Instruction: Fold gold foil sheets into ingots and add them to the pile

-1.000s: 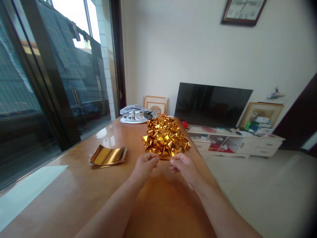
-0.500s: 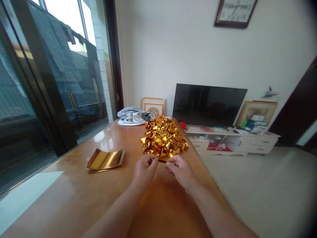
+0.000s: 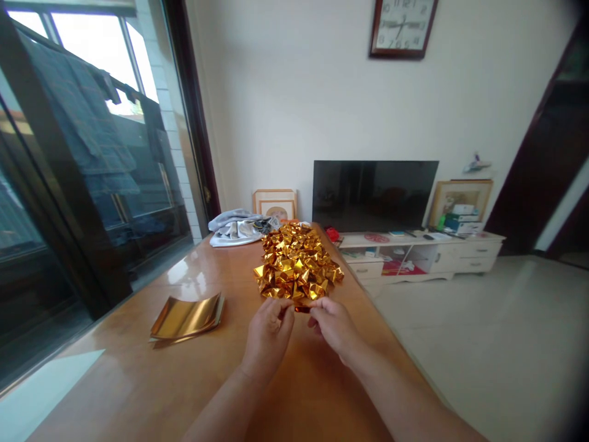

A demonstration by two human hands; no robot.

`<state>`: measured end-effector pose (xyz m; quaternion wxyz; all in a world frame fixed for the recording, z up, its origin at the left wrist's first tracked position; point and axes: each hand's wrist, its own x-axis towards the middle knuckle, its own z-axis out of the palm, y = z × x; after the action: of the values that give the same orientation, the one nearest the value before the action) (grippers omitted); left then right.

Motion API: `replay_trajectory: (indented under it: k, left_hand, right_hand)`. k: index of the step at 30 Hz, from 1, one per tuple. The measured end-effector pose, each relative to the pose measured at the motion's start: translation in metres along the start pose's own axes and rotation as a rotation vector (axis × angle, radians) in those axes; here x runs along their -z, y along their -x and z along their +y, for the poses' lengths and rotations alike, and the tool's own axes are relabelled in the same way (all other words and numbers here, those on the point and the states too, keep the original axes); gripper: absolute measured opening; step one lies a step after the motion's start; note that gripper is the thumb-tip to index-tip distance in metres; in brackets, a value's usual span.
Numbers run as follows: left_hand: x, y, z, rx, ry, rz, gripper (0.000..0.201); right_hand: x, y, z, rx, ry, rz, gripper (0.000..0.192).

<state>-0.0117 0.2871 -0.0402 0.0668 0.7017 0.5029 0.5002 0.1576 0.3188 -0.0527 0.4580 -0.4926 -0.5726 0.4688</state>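
**A shiny strip (image 3: 302,309) held at both ends**

Your left hand (image 3: 269,334) pinches one end of the shiny strip, with the thumb and finger pressed close together. Your right hand (image 3: 335,325) pinches the other end the same way. The shiny strip is dark orange-gold and thin, and it sits in the small gap between your hands. I can't tell if it touches the table (image 3: 230,270) under it.

Just past your fingertips is a big heap of folded gold pieces (image 3: 297,261), all pointy and bright. Off to the left of your left hand lies a stack of gold sheets (image 3: 186,318) with curled-up edges. Nearer you, at the table's left side, is a pale green sheet (image 3: 50,390).

At the far end of the table is a grey cloth bundle (image 3: 237,230). Beyond the table, a big black TV (image 3: 375,195) stands by a white cabinet (image 3: 464,258), and a clock (image 3: 402,27) hangs high on the wall (image 3: 276,92).
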Motion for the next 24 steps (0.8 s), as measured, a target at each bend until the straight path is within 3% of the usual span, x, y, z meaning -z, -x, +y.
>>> replay_trajectory:
  k: [8, 16, 24]
  left_hand:
    - [-0.011, 0.0, -0.013, 0.149, 0.146, 0.053, 0.019]
    - [-0.017, 0.001, -0.018, 0.331, 0.385, 0.112, 0.024]
    - [-0.019, 0.0, -0.022, 0.473, 0.499, 0.055, 0.048]
  right_hand:
    - [-0.002, -0.002, 0.005, 0.187, 0.169, 0.108, 0.018]
    - [-0.01, 0.003, 0.003, 0.233, 0.195, 0.177, 0.018]
    - [-0.008, 0.007, -0.001, 0.286, 0.182, 0.164, 0.022]
